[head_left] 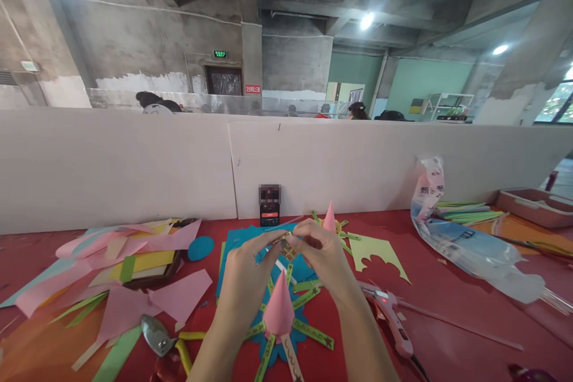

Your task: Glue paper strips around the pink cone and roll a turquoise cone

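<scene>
Between the fingertips of my left hand (248, 271) and my right hand (323, 256) is a small gold patterned piece (289, 247); both hands pinch it, and its exact kind is too small to tell. Below them stands a pink paper cone (279, 309) on a blue scalloped paper base. Green strips (313, 333) with dark drawn marks spread out from the cone, along with one pale pink strip (292, 358). Blue paper sheets (237, 250) lie under and behind my hands. A second pink cone (330, 218) with green strips stands behind my right hand.
Left are paper scraps (129, 304), a blue disc (201, 248) and yellow-handled snips (159, 337). Right lie a pink glue gun (394, 323) with its red light lit, cut yellow-green paper (380, 253) and a plastic bag (478, 256). A phone (270, 205) leans against the white partition (340, 167).
</scene>
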`<state>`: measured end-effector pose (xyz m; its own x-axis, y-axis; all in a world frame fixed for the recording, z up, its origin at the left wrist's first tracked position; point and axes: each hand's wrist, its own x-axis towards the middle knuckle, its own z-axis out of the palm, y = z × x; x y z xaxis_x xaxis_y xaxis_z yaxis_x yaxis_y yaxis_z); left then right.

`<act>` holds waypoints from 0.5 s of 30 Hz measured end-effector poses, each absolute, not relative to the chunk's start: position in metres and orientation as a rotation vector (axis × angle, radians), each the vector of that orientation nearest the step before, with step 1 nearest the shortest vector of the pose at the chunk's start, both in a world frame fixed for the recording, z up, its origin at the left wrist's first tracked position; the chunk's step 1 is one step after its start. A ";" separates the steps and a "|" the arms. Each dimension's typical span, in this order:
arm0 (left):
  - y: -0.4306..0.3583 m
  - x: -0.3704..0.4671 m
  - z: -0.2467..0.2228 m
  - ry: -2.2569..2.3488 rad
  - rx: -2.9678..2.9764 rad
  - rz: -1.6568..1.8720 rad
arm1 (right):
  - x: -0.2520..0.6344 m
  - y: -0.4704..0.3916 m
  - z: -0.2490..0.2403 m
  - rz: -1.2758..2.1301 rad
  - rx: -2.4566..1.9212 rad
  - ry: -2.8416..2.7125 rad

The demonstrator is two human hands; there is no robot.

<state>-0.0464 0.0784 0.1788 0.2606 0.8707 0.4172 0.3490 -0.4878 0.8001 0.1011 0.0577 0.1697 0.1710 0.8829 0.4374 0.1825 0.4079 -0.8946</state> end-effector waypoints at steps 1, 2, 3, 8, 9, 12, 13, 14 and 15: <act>0.078 -0.046 0.179 1.099 1.965 1.190 | 0.101 0.058 0.170 0.661 -1.071 -1.337; 0.079 -0.046 0.179 1.096 1.963 1.190 | 0.101 0.058 0.170 0.658 -1.076 -1.342; 0.079 -0.046 0.179 1.095 1.961 1.192 | 0.102 0.058 0.169 0.654 -1.080 -1.344; 0.080 -0.046 0.178 1.084 1.938 1.218 | 0.102 0.058 0.169 0.626 -1.108 -1.349; 0.080 -0.047 0.178 1.085 1.936 1.226 | 0.102 0.058 0.169 0.620 -1.115 -1.357; 0.081 -0.047 0.177 1.095 1.928 1.231 | 0.101 0.058 0.170 0.604 -1.138 -1.381; 0.081 -0.047 0.177 1.098 1.921 1.233 | 0.101 0.058 0.170 0.601 -1.146 -1.385; 0.081 -0.047 0.177 1.102 1.913 1.234 | 0.101 0.058 0.170 0.596 -1.153 -1.385; 0.082 -0.047 0.177 1.106 1.904 1.236 | 0.100 0.058 0.171 0.588 -1.158 -1.385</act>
<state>-0.0466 0.0816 0.1767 0.2166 0.8828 0.4168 0.3172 -0.4674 0.8252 0.1005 0.0580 0.1708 0.1696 0.8814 0.4408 0.2949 0.3814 -0.8761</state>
